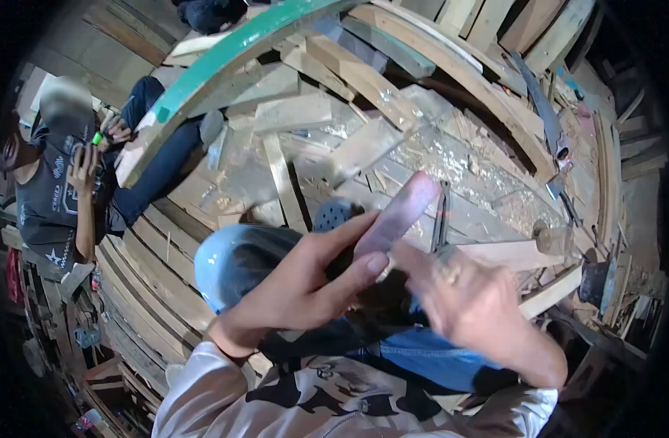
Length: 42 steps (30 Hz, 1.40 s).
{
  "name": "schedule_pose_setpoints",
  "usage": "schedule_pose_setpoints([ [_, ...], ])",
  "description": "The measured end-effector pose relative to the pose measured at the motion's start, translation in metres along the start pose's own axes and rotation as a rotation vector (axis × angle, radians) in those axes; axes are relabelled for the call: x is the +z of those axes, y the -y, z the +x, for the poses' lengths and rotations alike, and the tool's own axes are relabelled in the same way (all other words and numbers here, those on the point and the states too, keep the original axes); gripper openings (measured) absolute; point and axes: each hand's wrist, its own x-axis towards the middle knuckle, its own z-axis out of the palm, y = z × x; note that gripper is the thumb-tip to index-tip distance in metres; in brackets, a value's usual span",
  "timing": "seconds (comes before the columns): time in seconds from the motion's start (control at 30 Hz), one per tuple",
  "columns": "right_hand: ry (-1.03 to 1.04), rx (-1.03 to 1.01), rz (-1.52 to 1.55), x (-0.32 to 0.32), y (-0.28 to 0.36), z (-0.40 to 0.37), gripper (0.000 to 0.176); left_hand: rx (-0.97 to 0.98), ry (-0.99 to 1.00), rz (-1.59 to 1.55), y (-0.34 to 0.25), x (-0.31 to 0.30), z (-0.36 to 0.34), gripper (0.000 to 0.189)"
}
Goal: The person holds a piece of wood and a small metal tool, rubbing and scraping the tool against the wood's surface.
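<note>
My left hand (312, 281) is closed around a smooth purple-grey oblong, which looks like a sharpening stone (397, 217), pinched between thumb and fingers. Its rounded pale end points up and away from me. Close on its right is my right hand (474, 296), blurred by motion, with curled fingers near the stone's lower end. I cannot tell what those fingers hold. A narrow dark tool-like piece (441, 215) shows just beyond the right hand, beside the stone. Both hands are above my lap, over my blue jeans (429, 358).
Wood offcuts and shavings (451, 157) cover the ground ahead. A long curved timber with a green face (225, 55) arches across the upper left. At left sits another person (64, 175), holding a small green thing. A handsaw (542, 109) lies at right, near a dark cup-like container (594, 283).
</note>
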Motion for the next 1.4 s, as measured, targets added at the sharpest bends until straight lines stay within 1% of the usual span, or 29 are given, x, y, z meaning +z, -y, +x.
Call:
schedule_pose_setpoints([
  [0.03,-0.148,-0.183,0.066,0.005,0.0,0.002,0.07,0.049,-0.035,0.016,0.005,-0.001,0.003,0.056],
  [0.07,-0.073,-0.094,-0.054,0.013,-0.013,0.004,0.066,0.08,-0.059,0.025,0.011,0.0,-0.001,0.054],
  [0.1,0.012,0.106,-0.04,-0.005,-0.014,0.004,0.063,-0.038,-0.034,-0.002,-0.006,0.006,-0.02,0.054],
  [0.17,-0.095,0.197,-0.077,-0.004,-0.035,0.004,0.059,-0.05,0.015,-0.061,-0.011,0.007,-0.018,0.054],
  [0.2,-0.142,0.19,-0.096,-0.004,-0.039,0.007,0.059,-0.028,-0.033,-0.123,-0.012,0.004,-0.014,0.055],
  [0.27,-0.312,0.165,0.066,-0.007,-0.032,-0.002,0.057,0.009,-0.123,-0.131,-0.004,0.003,-0.011,0.056],
  [0.3,-0.328,0.155,0.062,-0.008,-0.033,-0.003,0.057,0.035,-0.159,-0.126,-0.001,0.005,-0.011,0.056],
  [0.33,-0.383,0.181,0.129,-0.01,-0.034,-0.004,0.057,0.04,-0.168,-0.121,-0.002,0.007,-0.01,0.056],
  [0.37,-0.437,0.209,0.201,-0.011,-0.033,-0.006,0.056,0.045,-0.133,-0.123,-0.004,0.008,-0.011,0.056],
  [0.4,-0.414,0.226,0.253,-0.013,-0.032,-0.007,0.056,0.054,-0.098,-0.123,-0.006,0.008,-0.01,0.056],
  [0.43,-0.431,0.214,0.252,-0.011,-0.033,-0.009,0.056,0.067,-0.106,-0.11,-0.005,0.01,-0.008,0.056],
  [0.5,-0.316,0.132,0.25,-0.009,-0.034,-0.015,0.056,0.097,-0.077,-0.055,0.001,0.015,-0.005,0.056],
  [0.53,-0.275,0.164,0.295,-0.012,-0.032,-0.015,0.054,0.097,-0.056,-0.088,0.003,0.015,-0.004,0.057],
  [0.57,-0.275,0.161,0.298,-0.012,-0.032,-0.015,0.054,0.095,-0.06,-0.087,0.006,0.017,-0.002,0.057],
  [0.63,-0.27,0.151,0.345,-0.009,-0.031,-0.016,0.054,0.178,-0.089,-0.047,0.01,0.021,0.001,0.059],
  [0.67,-0.271,0.149,0.36,-0.005,-0.032,-0.017,0.054,0.124,-0.07,-0.068,0.01,0.02,0.0,0.059],
  [0.77,-0.215,0.136,0.381,-0.003,-0.033,-0.02,0.055,0.115,-0.062,-0.116,0.016,0.021,0.001,0.059],
  [0.8,-0.205,0.1,0.356,-0.003,-0.034,-0.021,0.056,0.095,-0.065,-0.07,0.014,0.021,0.0,0.058],
  [1.03,-0.193,0.106,0.365,-0.007,-0.034,-0.021,0.056,0.108,-0.071,-0.094,0.011,0.025,0.002,0.056],
  [1.17,-0.214,0.091,0.325,-0.006,-0.034,-0.021,0.056,0.103,-0.053,-0.045,0.013,0.022,-0.001,0.056],
  [1.27,-0.232,0.088,0.339,-0.004,-0.035,-0.022,0.055,0.126,-0.121,-0.165,0.013,0.025,-0.001,0.059],
  [1.3,-0.239,0.081,0.342,-0.003,-0.035,-0.023,0.056,0.121,-0.117,-0.158,0.012,0.025,-0.001,0.059],
  [1.4,-0.251,0.05,0.339,-0.003,-0.035,-0.023,0.056,0.262,-0.174,-0.241,0.007,0.027,0.005,0.045],
])
